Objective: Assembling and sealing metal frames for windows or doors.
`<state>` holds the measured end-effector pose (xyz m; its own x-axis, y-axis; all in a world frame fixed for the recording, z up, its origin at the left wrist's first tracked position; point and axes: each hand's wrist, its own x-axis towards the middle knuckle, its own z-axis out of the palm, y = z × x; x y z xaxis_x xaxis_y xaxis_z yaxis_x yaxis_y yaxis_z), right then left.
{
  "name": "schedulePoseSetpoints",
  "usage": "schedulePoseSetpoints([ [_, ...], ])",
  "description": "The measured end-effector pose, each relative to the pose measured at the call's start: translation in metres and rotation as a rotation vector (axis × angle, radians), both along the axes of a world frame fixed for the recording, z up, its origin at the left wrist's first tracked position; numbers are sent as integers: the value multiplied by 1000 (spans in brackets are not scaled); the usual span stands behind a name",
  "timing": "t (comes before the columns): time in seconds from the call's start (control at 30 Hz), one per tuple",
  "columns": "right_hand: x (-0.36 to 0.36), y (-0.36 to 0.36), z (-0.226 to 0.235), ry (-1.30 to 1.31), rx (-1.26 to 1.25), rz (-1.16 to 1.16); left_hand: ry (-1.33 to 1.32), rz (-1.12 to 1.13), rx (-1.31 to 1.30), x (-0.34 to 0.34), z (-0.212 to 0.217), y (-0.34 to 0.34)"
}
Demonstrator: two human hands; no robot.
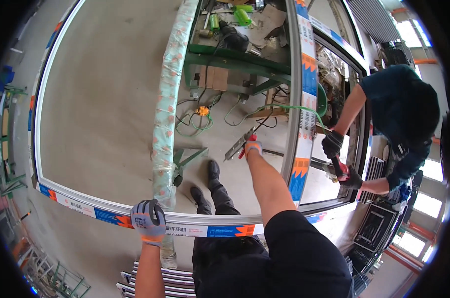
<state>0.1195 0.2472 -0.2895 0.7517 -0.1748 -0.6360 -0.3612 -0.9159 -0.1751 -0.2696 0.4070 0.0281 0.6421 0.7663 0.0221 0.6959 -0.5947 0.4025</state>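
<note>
My left hand, in a grey work glove with an orange cuff, is wrapped over the near bar of a large aluminium window frame. Printed blue, white and orange protective film covers that bar. Inside the frame's opening, my right hand, gloved too, grips the red handle of a caulking gun. The gun's grey metal body points down and to the left, apart from the frame. Just right of my left hand's fingertips, a beam wrapped in pale green patterned film passes under the near bar.
At the right, a co-worker in black gloves holds a red-and-black power tool on the frame's narrower section. A green hose and an orange connector lie below. Ahead stands a green workbench with scattered items. Metal profiles lie behind my left arm.
</note>
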Motion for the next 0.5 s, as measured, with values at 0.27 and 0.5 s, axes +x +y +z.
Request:
schedulePoseSetpoints([
  [0.27, -27, -26, 35, 220, -266, 906, -19, 14, 127, -10, -8, -11],
  [0.5, -10, -68, 25, -7, -300, 965, -84, -16, 134, 27, -10, -21],
])
